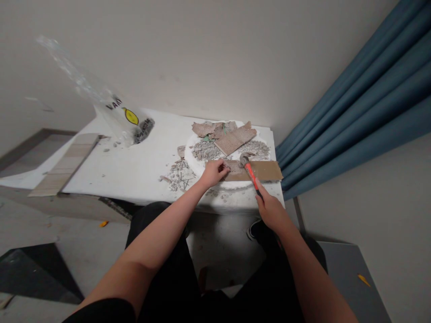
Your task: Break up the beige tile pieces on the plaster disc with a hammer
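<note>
While the right hand [271,211] is gripping the black end of the small red-handled hammer [251,172] with its fingers wrapped around the grip, the metal head is resting on the flat brown strip of tile [266,170] that is lying across the near right edge of the round white foam slab [202,168]. The left hand [213,172] is steadying the left end of that strip, its fingers curled together and pressing down on it just beside the hammer head. As a judgement, the blow is going to land cleanest if those fingers are sliding a little further left, away from the head, and if the strip is sitting flat on the foam instead of overhanging it; short, light taps should be keeping fragments from flying.

The slab is serving as a shallow tray: on it are lying grey rubble and dust, a larger ribbed brown tile piece [235,140] toward the far side, and ragged brownish shards [208,129] at the far left. More chips and thin dark slivers [180,176] are spilling onto the white tabletop [134,166] to the left. Further left, a clear plastic bag with a yellow mark [126,121] is holding something dark at its bottom; what exactly, I cannot tell. A long pale plank [63,166] is lying at the far left edge, and blue curtains [353,103] are hanging on the right.
</note>
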`<state>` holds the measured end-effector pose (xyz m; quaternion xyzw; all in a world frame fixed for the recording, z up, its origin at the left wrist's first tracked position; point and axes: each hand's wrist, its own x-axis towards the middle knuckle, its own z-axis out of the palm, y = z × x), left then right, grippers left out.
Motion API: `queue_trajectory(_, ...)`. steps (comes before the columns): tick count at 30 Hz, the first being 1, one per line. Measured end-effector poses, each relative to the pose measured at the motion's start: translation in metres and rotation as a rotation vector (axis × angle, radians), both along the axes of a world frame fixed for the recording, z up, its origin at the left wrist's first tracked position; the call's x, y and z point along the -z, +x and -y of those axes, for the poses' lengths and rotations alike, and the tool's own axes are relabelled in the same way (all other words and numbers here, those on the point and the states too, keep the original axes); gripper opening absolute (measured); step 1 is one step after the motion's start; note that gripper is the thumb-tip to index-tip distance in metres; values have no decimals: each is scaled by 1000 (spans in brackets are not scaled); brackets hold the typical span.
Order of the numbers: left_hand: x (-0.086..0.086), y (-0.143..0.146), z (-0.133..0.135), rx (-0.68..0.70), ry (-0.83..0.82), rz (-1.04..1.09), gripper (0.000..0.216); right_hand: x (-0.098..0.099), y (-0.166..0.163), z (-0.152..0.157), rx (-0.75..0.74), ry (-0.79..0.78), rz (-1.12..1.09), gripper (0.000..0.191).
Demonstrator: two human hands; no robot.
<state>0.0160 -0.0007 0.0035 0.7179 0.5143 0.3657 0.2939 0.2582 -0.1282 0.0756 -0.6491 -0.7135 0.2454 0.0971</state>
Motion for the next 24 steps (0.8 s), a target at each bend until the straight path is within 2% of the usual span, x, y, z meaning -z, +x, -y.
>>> queue_trajectory(2,3,1,1,-9,2,36,10,-5,-2,5,-7,40,-50,64)
queue_trajectory(6,10,3,4,-23,8,120,30,-14,-10,16,-50,133,-140,63)
queue_trajectory(10,14,4,6,-45,37,129,39,-17,-20,22,-112,72,-106,63)
queue_trajectory(17,19,5,7,-38,63,135,41,-15,-25,25,-120,78,-5,63)
queue_trajectory(24,23,5,6,-28,95,174,39,-12,-23,26,-139,103,-20,63)
